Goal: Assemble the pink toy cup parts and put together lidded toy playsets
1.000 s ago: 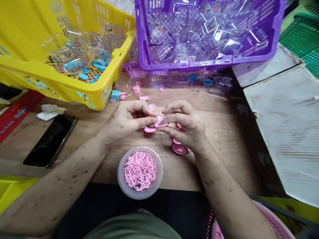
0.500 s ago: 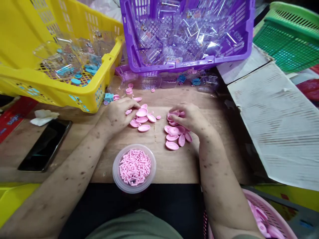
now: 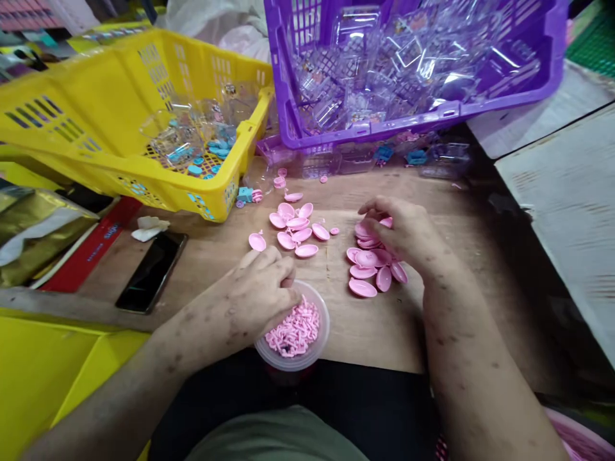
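My left hand point(image 3: 262, 291) is at the rim of a clear round tub point(image 3: 324, 330), with its fingers curled and pressed together; anything in them is hidden. Short, thin pink plastic pieces point(image 3: 295, 330) fill the tub. My right hand point(image 3: 403, 230) bends over the right-hand pile of pink oval plastic pieces point(image 3: 362, 288), its fingers closed around one oval piece point(image 3: 385, 222), partly covered. A second group of pink ovals point(image 3: 306, 250) lies spread out left of centre. One oval piece with a small stem point(image 3: 257, 241) sits apart, just beyond my left fingers.
A yellow basket point(image 3: 211, 192) with clear cases and blue parts stands at the back left. Behind the piles, a purple basket point(image 3: 418, 115) holds clear plastic cases. A phone point(image 3: 151, 272) and crumpled tissue point(image 3: 148, 228) lie left. Cardboard point(image 3: 562, 173) borders the right side.
My left hand has drawn back from the left group of ovals to the tub, leaving one stemmed oval apart. My right hand stays at its pile. The view has swung left.
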Available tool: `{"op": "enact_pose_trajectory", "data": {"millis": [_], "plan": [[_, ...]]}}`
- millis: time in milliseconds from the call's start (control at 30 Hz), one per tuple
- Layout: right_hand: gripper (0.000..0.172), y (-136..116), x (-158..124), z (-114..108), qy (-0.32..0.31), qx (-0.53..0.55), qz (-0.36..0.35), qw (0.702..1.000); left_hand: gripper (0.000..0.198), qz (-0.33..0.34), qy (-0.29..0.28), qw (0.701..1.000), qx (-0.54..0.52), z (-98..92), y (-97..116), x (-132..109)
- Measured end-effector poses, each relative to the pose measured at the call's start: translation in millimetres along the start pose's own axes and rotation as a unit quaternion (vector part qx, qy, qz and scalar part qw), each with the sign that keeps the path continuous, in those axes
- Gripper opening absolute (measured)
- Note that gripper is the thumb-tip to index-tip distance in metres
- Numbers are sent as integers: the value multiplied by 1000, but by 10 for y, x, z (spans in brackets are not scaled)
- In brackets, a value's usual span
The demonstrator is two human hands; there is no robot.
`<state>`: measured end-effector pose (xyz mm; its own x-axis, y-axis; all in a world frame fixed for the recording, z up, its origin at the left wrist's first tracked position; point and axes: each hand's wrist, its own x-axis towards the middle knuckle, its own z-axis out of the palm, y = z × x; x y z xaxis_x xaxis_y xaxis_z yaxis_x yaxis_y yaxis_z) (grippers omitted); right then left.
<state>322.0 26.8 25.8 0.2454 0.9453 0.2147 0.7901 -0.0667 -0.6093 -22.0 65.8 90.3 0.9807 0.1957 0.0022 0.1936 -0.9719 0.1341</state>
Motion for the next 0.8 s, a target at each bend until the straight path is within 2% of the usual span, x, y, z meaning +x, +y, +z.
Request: {"op": "enact_pose_trajectory", "data": {"millis": [133, 267, 400, 500, 633, 800], "plan": [[8, -35, 6, -2, 69, 118, 13, 991, 9, 30, 14, 999, 28, 33, -42, 35], [26, -133, -2, 18, 65, 236, 15, 969, 10, 45, 37, 998, 8, 93, -33, -16], [43, -219, -17, 65, 19, 242, -49, 969, 6, 31, 37, 999, 14, 129, 11, -35], [38, -271, -35, 96, -8, 237, -62, 969, 16, 46, 41, 998, 30, 134, 19, -31], [40, -338, -67, 104, -43, 265, -59, 962, 10, 55, 55, 997, 23, 139, 32, -48], [38, -381, -63, 79, -30, 238, -103, 965, 11, 42, 36, 998, 23, 128, 54, -51]]}}
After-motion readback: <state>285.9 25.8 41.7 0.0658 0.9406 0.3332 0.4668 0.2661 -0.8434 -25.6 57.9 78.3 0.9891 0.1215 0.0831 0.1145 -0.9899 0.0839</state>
